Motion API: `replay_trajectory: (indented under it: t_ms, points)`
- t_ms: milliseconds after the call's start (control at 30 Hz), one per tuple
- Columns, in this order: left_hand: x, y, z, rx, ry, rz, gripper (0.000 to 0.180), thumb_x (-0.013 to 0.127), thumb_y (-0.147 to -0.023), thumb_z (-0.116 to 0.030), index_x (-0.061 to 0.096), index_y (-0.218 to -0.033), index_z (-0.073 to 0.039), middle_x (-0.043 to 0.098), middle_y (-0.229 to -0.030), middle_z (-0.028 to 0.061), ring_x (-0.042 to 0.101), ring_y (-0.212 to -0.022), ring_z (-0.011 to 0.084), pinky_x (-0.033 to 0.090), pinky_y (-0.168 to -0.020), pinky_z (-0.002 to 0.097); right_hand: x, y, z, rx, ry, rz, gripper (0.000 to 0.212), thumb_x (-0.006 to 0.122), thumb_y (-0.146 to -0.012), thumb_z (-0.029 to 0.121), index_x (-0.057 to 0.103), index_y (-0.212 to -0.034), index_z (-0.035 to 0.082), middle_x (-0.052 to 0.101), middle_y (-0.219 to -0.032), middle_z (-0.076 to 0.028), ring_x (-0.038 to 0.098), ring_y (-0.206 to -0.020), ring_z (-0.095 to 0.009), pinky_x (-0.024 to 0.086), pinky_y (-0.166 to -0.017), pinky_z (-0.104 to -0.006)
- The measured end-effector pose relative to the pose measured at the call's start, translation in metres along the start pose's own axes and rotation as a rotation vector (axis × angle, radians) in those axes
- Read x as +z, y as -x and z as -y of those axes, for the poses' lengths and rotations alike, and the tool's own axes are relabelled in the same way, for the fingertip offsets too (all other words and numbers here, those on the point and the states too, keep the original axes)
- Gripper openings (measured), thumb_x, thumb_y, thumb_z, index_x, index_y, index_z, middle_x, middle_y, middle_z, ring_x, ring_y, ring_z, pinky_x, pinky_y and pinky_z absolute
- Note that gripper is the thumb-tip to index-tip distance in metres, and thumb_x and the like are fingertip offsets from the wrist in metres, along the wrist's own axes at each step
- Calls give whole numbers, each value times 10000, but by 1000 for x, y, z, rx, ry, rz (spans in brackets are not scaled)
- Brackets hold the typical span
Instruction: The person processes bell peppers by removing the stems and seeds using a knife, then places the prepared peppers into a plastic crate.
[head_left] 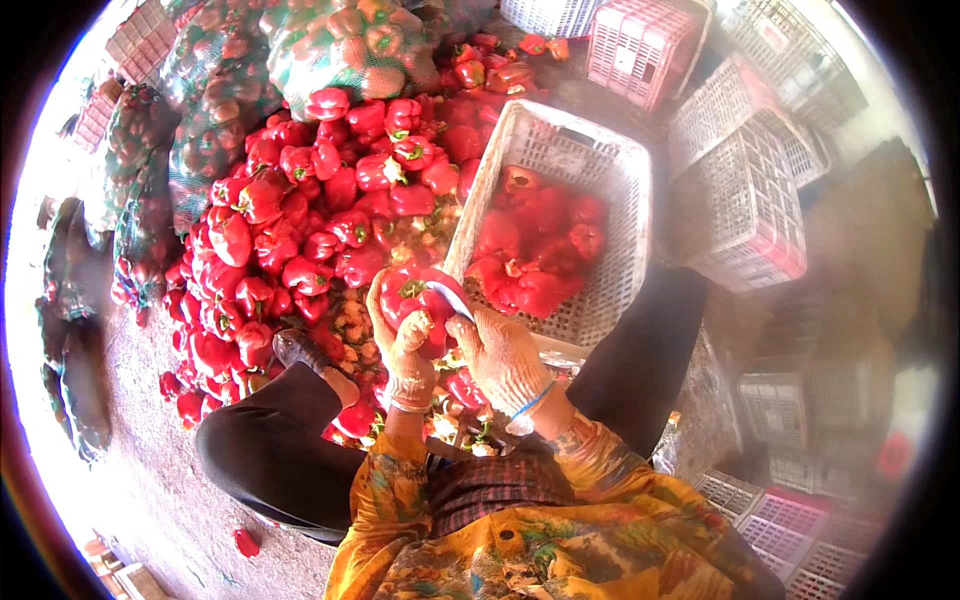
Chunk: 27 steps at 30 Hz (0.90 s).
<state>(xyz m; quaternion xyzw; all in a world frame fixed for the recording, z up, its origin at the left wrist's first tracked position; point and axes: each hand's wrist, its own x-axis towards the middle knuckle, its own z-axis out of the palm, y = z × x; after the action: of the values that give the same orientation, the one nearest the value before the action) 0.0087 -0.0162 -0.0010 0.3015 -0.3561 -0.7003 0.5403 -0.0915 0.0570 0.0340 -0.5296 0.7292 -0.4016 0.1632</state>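
In my gloved left hand (405, 368) is a red bell pepper (437, 332), its green stem end turned up. My gloved right hand (508, 368) grips what looks like a small knife (452, 297), whose pale blade lies against the pepper's right side; its handle is hidden in the glove. Just beyond my hands stands a white plastic crate (622, 190), partly filled with red peppers (540, 240). A large heap of red bell peppers (290, 215) spreads from the front left to the far side. Cut-off pepper cores (352, 322) lie between the heap and my hands.
Net sacks full of peppers (345, 55) stand behind the heap, with more along the left. Other crates (640, 55) are stacked at the far right, and some (785, 530) lie at the lower right. A single pepper (245, 542) rests on the floor at lower left.
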Motion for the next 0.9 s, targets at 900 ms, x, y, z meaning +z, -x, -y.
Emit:
replay_trajectory:
  t_ms: [900]
  points:
    - [40, 3, 3, -349, -446, 388, 852, 873, -669, -192, 466, -1398, -19, 621, -1220, 118, 611, -1094, 186, 510, -954, 343, -70, -2, -55, 151, -228, 156, 990, 834, -720, 275, 297, -1514, 28, 553, -1346, -272, 595, -1218, -366, 522, -967, -398]
